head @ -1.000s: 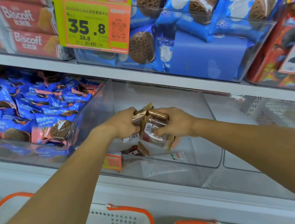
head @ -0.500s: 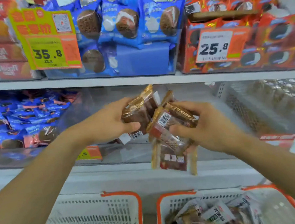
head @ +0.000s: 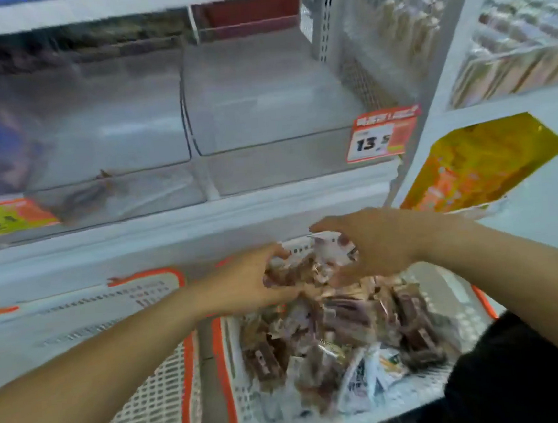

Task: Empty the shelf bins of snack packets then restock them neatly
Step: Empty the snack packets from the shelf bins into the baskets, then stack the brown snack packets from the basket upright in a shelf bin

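A: What do the hands have?

B: The left hand and right hand curl round one bunch of packets, pressed together between them so none slips loose.

A: Where is it?

B: Straight above the pile in the basket beneath the hands, probably so it drops onto the rest. How far the fingers have loosened, blur hides.

A: And the bins?

B: Above and beyond the hands. The left bin keeps one packet near its front; the right bin looks bare. So emptying seems almost done.
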The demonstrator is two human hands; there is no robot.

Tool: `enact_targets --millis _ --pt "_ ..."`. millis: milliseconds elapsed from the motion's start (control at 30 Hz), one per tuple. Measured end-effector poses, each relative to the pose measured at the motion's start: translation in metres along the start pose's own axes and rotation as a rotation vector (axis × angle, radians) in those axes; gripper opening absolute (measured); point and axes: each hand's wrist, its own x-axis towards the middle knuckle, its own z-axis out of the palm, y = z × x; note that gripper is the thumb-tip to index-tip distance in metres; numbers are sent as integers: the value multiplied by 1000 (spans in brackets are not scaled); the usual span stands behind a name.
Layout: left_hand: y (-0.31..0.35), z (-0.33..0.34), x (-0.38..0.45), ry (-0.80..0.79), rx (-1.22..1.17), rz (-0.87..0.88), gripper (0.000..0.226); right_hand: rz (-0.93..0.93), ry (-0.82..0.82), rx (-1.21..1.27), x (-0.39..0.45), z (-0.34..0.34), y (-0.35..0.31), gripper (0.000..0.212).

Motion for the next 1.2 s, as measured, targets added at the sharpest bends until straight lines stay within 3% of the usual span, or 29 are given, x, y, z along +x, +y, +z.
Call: enact_targets --millis 100,233,300,400,467,567,633,767,833,900,1000,1067,1133,1200 --pt "3 5 10 103 -1 -48 48 17 86 -12 8 -2 7 81" --pt "3 -57 4 428 -130 -32 4 -188 578 140 8 -22 -3 35" --pt "1 -105 -7 578 -206 -19 8 -317 772 252 13 -33 -15 18" --pt "-19 -168 -28 824 -203 -53 13 -460 845 330 29 -61 -44 14" --pt "-44 -199 -36 882 -106 -136 16 -537 841 269 43 -90 -72 11" --pt "-82 -229 -37 735 -40 -267 15 -587 790 173 77 -135 -122 8" --pt "-103 -236 -31 595 21 -328 30 -529 650 115 112 -155 -151 18" --pt "-131 -238 -14 239 223 -477 69 -322 193 -26 199 -163 -179 51" --pt "-150 -238 -8 171 270 -521 78 -296 115 -11 232 -156 -186 58" --pt "-168 -236 -4 151 316 -527 69 -258 65 -20 254 -147 -189 61" --pt "-187 -231 1 175 237 -507 35 -199 -25 -160 269 -130 -192 62" --pt "-194 -232 4 208 211 -494 22 -187 -28 -216 267 -124 -193 67" --pt "-191 -236 2 280 163 -451 22 -195 -9 -227 259 -124 -193 58" --pt "-177 -240 -3 397 -63 -314 15 -197 89 -212 247 -127 -190 47"
